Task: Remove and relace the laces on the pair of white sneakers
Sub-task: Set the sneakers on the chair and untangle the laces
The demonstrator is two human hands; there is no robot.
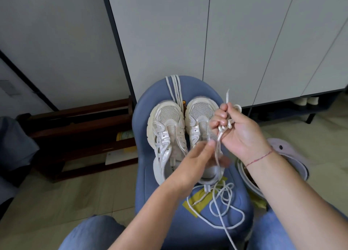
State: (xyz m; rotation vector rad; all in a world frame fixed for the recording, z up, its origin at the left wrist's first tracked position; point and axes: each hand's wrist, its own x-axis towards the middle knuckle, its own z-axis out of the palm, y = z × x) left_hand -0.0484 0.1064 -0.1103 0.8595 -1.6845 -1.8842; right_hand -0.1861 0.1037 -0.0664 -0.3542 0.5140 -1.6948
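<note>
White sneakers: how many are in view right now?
2. Left sneaker and right sneaker stand side by side on the blue stool, partly behind left hand and right hand.

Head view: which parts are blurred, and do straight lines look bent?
In the head view, the left hand is smeared by motion, so its grip is unclear; the right hand, gripping the bundled lace, and the sneakers are sharp; the cabinet door seams lean and curve towards the right edge, a wide-angle effect.
</note>
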